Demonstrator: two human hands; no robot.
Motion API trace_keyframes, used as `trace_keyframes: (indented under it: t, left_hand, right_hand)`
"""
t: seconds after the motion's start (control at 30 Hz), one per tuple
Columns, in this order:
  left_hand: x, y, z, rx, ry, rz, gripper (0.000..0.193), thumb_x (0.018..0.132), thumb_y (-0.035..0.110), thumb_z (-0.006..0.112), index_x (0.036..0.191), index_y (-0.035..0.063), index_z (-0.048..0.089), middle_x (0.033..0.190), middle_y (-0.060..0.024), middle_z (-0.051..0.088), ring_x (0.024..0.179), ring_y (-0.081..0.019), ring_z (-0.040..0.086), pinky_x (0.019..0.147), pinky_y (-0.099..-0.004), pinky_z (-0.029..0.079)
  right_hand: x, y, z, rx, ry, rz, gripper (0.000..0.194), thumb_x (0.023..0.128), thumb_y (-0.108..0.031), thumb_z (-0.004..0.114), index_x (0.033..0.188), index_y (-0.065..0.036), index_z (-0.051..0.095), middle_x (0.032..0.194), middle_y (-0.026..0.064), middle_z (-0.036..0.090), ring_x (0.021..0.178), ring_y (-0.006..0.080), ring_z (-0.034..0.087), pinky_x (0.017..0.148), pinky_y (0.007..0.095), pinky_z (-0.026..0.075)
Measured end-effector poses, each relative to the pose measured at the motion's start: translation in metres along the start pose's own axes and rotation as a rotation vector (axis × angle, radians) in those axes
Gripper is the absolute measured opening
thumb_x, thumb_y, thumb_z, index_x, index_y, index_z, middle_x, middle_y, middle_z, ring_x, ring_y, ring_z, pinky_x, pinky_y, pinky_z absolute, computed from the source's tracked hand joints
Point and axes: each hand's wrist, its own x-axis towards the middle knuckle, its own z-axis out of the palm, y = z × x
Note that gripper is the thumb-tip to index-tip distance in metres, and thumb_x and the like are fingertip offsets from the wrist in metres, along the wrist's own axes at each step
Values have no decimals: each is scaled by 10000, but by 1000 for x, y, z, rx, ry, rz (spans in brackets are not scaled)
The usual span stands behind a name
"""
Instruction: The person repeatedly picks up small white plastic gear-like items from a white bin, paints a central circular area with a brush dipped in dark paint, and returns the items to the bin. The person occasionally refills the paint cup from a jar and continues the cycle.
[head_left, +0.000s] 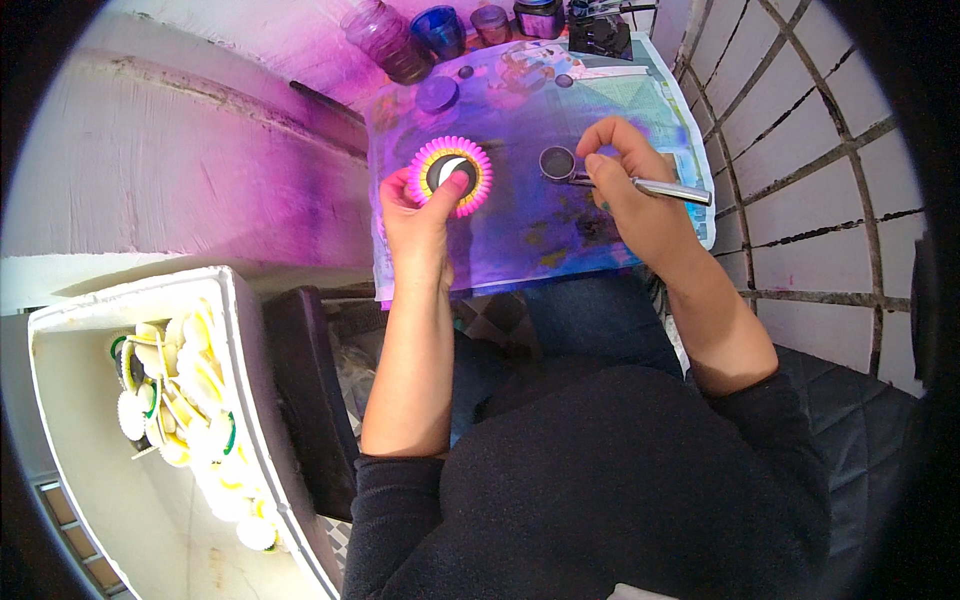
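Over the left part of the paint-stained paper, my left hand pinches a round flower-shaped piece, thumb on its face. Pink petals ring its edge, with a yellow band inside and a black-and-white centre. In my right hand is an airbrush, its silver handle pointing right. The round airbrush cup sits at its left end and looks dark inside. A gap separates the cup from the flower-shaped piece. My fingers hide the middle of the airbrush.
Jars line the table's back, near a black holder. A purple lid and small caps lie on the stained paper. At left, a white foam box holds several pale discs. A tiled wall borders the right.
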Motion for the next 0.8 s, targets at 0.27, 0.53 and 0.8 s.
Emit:
trace_keyframes:
  t: [0.27,0.53,0.8]
  left_hand:
    - [-79,-7,-69,-139,189,40,517,697,-39,704,1105,21,392,988,-94,561,897,-163,570,802,-279,476]
    - [-326,-78,-224,-285,1090,-164,491,746,40,674,1152,13,401,1016,-100,558,888,-184,580,776,-285,484]
    - [-493,-176,-383,-440,1659,-196,442,764,105,645,1158,36,458,1055,-99,567,833,-218,597,701,-311,495]
  right_hand:
    - [-9,-2,7,42,20,30,162,889,-290,522,902,-131,547,626,-86,392,518,20,346,445,187,256]
    - [5,14,-37,40,7,-7,321,892,-326,507,1076,-64,511,550,-36,362,419,40,264,386,198,178]
    - [11,-13,13,33,23,11,327,890,-359,495,1109,-118,518,536,-53,283,441,35,227,403,199,170]
